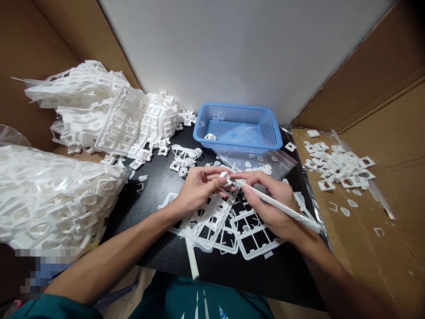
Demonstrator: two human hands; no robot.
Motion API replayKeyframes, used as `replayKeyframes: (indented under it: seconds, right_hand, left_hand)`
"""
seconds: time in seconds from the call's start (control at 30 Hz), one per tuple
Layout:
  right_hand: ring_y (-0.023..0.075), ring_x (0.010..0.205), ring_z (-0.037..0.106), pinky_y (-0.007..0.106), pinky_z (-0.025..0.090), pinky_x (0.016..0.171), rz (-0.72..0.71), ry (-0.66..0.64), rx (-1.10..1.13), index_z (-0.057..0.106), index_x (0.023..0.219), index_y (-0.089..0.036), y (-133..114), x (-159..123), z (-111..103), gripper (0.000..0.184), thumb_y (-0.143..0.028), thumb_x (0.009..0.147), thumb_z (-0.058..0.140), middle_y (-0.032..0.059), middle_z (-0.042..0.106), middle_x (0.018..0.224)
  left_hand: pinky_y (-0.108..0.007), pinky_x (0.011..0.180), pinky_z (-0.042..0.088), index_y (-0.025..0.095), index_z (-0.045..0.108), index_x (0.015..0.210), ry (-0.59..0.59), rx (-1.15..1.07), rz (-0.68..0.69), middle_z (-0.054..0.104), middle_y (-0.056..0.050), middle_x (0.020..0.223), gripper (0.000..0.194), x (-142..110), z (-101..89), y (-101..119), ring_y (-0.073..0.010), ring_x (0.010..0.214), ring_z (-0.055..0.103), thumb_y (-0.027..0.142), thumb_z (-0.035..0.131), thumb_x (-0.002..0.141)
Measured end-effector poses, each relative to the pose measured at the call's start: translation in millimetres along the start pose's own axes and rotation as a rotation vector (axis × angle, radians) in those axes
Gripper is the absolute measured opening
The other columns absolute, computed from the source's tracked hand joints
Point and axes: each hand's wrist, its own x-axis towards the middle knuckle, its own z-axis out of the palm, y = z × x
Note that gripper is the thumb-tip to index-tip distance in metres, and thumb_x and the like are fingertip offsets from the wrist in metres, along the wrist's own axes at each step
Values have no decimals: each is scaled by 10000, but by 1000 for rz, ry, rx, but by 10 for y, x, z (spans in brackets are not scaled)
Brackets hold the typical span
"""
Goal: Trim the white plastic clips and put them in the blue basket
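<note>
My left hand [202,186] pinches a small white plastic part [226,177] between thumb and fingers above the black table [159,248]. My right hand [268,199] grips a long white pen-like tool [282,208], its tip touching the small part. Under both hands lie white plastic moulding frames [229,230], some with their cells empty. A blue mesh basket [237,128] stands just behind, with one white part in it.
Heaps of white moulding frames [109,110] are stacked at the back left, and a bagged heap [49,199] sits at the left. Loose white square parts [338,166] lie on cardboard at the right. A clear zip bag [262,161] lies before the basket. Cardboard walls enclose the space.
</note>
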Motion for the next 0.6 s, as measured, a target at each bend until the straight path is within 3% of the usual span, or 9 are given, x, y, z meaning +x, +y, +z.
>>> replayKeyframes:
  seconds: [0.23,0.4,0.6]
  right_hand:
    - [214,1181,713,410,579,1014,-73,-28,-68,632,991,-242,-11,24,4,83,-188,1028,580,48,760,1216]
    - [266,1257,664,494,555,1099,-327,-81,-364,653,1113,-152,11,-2,108,190,-59,991,542,155,735,1244]
    - [311,1293,646,522,567,1108,-348,-74,-582,650,1138,-141,22,-73,236,218,-40,969,555,187,694,1335]
  left_hand:
    - [-240,668,661,95,752,1227,33,33,-16,827,-144,1006,461,7,10,-26,-194,775,807,351,849,856]
    - [-223,650,648,79,763,1137,97,57,5,825,-128,968,379,7,38,-37,-162,736,780,298,848,840]
    - [-210,603,613,82,767,1071,131,105,47,813,-93,869,291,9,53,-42,-146,689,752,266,820,852]
